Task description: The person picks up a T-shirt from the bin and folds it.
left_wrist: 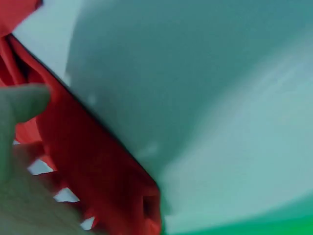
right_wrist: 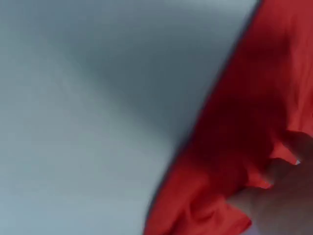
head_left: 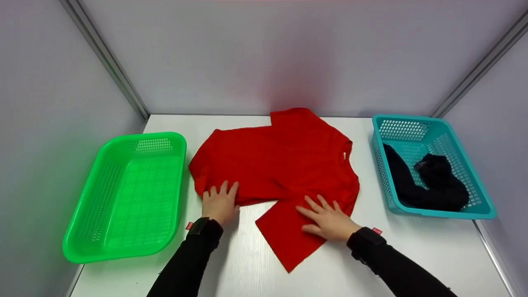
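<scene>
Across the middle of the white table [head_left: 237, 264] we have a red shirt [head_left: 264, 161] spread out, its neckline [head_left: 348, 145] towards our right, a green basket [head_left: 142, 189] on one side and a teal basket [head_left: 445, 214] holding a black garment [head_left: 437, 196] on the other. And look at those hands: the left hand [head_left: 218, 206] rests on the lower corner at the hem end, fingers fanned and straight, while the right hand [head_left: 330, 222], fingers spread just as wide, lies on the near sleeve [head_left: 284, 235]; we see neither one gripping. This looks to us like smoothing, and we'd say it wants broad, light pressure, stroking outward from the middle so that no new ridges form. The trouble spot? Where that near sleeve joins the body, creases gather, and the right wrist view shows cloth rumpled by the fingertips. We'd anchor with the left palm and draw the sleeve gently away from the join, because too hard a push would likely skew the whole shirt. The far sleeve [head_left: 293, 117], up by the back wall [head_left: 214, 62], deserves the same care for symmetry.
</scene>
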Demonstrator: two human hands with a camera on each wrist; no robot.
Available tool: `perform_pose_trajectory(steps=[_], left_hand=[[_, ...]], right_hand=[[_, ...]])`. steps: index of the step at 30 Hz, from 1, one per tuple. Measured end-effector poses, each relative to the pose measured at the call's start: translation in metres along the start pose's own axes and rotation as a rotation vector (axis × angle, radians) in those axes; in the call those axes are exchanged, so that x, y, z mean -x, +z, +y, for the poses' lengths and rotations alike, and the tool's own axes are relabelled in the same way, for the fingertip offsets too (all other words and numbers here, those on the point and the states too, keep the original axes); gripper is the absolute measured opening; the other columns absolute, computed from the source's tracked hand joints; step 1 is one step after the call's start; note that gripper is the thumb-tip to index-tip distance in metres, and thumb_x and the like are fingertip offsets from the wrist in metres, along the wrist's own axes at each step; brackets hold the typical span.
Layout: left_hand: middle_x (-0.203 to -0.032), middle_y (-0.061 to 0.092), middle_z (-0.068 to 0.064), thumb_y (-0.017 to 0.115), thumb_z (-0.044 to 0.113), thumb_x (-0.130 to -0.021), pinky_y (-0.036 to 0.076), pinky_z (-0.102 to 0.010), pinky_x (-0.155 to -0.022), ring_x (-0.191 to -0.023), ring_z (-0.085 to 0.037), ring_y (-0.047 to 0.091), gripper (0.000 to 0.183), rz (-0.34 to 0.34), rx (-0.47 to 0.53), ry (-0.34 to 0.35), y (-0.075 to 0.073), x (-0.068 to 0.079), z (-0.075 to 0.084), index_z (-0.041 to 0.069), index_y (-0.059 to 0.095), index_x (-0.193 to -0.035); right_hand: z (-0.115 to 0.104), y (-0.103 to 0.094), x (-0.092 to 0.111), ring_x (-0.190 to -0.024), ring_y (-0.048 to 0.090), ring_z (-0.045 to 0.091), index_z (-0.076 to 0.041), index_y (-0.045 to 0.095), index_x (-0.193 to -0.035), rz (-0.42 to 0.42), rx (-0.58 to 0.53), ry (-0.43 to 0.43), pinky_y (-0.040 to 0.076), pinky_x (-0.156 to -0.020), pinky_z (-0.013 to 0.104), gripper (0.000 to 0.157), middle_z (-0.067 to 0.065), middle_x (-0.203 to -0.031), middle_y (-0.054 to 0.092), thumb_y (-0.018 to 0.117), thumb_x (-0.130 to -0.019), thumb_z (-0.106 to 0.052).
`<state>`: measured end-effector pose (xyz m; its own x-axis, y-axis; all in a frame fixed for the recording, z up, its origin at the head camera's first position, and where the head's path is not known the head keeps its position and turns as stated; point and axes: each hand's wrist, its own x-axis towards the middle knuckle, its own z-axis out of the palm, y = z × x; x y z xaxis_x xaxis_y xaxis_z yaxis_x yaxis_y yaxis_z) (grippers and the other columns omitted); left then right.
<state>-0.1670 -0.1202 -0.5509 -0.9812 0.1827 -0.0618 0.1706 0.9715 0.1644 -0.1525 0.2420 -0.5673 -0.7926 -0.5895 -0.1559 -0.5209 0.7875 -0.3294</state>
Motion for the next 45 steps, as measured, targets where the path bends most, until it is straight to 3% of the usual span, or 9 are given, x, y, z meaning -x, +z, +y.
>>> perform_pose_trajectory(steps=[3, 8, 13, 19, 24, 30, 33, 37, 45], left_hand=[[-0.144, 0.055, -0.024, 0.072, 0.032, -0.095, 0.037, -0.063, -0.102, -0.125, -0.049, 0.049, 0.067, -0.037, -0.002, -0.048, 0.002, 0.002, -0.01, 0.011, 0.049, -0.154], [-0.157, 0.043, -0.023, 0.059, 0.048, -0.102, 0.035, -0.067, -0.107, -0.132, -0.051, 0.044, 0.064, -0.059, 0.079, -0.119, 0.006, 0.006, -0.024, 0.012, 0.049, -0.155], [-0.155, 0.045, -0.025, 0.056, 0.04, -0.106, 0.044, -0.07, -0.099, -0.126, -0.054, 0.05, 0.062, -0.004, 0.097, -0.144, 0.012, 0.01, -0.037, 0.009, 0.042, -0.158], [-0.13, 0.055, -0.03, 0.07, 0.026, -0.098, 0.05, -0.061, -0.093, -0.115, -0.052, 0.053, 0.07, 0.072, 0.035, -0.145, 0.016, 0.012, -0.044, 0.005, 0.04, -0.158], [-0.127, 0.052, -0.034, 0.072, 0.023, -0.097, 0.045, -0.061, -0.097, -0.12, -0.052, 0.046, 0.059, 0.054, 0.087, -0.149, 0.015, 0.013, -0.048, 0.004, 0.052, -0.149], [-0.137, 0.048, -0.035, 0.079, 0.014, -0.09, 0.045, -0.062, -0.093, -0.117, -0.054, 0.046, 0.047, 0.088, 0.161, -0.154, 0.015, 0.014, -0.052, -0.003, 0.056, -0.127], [-0.131, 0.055, -0.033, 0.081, 0.011, -0.088, 0.044, -0.061, -0.093, -0.112, -0.053, 0.048, 0.057, 0.087, 0.185, -0.149, 0.013, 0.012, -0.052, -0.004, 0.05, -0.133], [-0.12, 0.06, -0.033, 0.08, 0.007, -0.086, 0.043, -0.059, -0.093, -0.108, -0.05, 0.049, 0.063, 0.069, 0.183, -0.143, 0.01, 0.011, -0.051, -0.005, 0.05, -0.14], [-0.109, 0.054, -0.025, 0.07, -0.005, -0.084, 0.047, -0.054, -0.082, -0.1, -0.046, 0.051, 0.02, 0.23, 0.097, -0.053, 0.001, 0.014, -0.046, -0.001, 0.06, -0.101]], right_hand=[[0.011, 0.009, 0.004, -0.153, 0.023, 0.05, -0.024, 0.046, -0.158, -0.007, 0.044, 0.024, 0.016, -0.112, 0.081, 0.06, 0.013, -0.17, 0.027, 0.058, -0.104, -0.047], [0.043, 0.003, 0.01, -0.145, 0.037, 0.053, -0.015, 0.06, -0.141, 0.138, 0.1, 0.127, 0.014, -0.111, 0.082, 0.039, 0.014, -0.162, 0.043, 0.062, -0.102, -0.013], [0.051, -0.003, 0.02, -0.14, 0.038, 0.059, -0.009, 0.063, -0.132, 0.255, 0.268, 0.213, 0.02, -0.107, 0.084, 0.042, 0.024, -0.152, 0.051, 0.06, -0.092, 0.006], [0.032, -0.001, 0.031, -0.13, 0.051, 0.047, -0.008, 0.065, -0.125, 0.311, 0.267, -0.04, 0.033, -0.109, 0.069, 0.037, 0.02, -0.13, 0.059, 0.077, -0.093, -0.023], [0.036, 0.008, 0.051, -0.103, 0.05, 0.025, -0.016, 0.063, -0.116, 0.166, 0.248, -0.176, 0.037, -0.085, 0.047, 0.059, 0.003, -0.106, 0.052, 0.084, -0.079, -0.057], [0.051, 0.015, 0.064, -0.093, 0.049, 0.023, -0.013, 0.062, -0.105, 0.248, 0.308, -0.192, 0.043, -0.075, 0.038, 0.025, 0.002, -0.099, 0.051, 0.079, -0.087, -0.011], [0.055, 0.017, 0.065, -0.087, 0.05, 0.023, -0.011, 0.058, -0.098, 0.307, 0.345, -0.173, 0.047, -0.073, 0.037, 0.027, 0.003, -0.093, 0.051, 0.074, -0.083, 0.005], [0.054, 0.013, 0.064, -0.081, 0.048, 0.021, -0.01, 0.053, -0.095, 0.314, 0.279, -0.069, 0.046, -0.072, 0.033, 0.027, 0.002, -0.087, 0.048, 0.07, -0.083, 0.008], [0.041, -0.012, 0.053, -0.066, 0.048, 0.014, -0.008, 0.054, -0.103, 0.482, 0.001, 0.096, 0.047, -0.058, 0.029, 0.022, 0.004, -0.093, 0.05, 0.058, -0.085, 0.005]])
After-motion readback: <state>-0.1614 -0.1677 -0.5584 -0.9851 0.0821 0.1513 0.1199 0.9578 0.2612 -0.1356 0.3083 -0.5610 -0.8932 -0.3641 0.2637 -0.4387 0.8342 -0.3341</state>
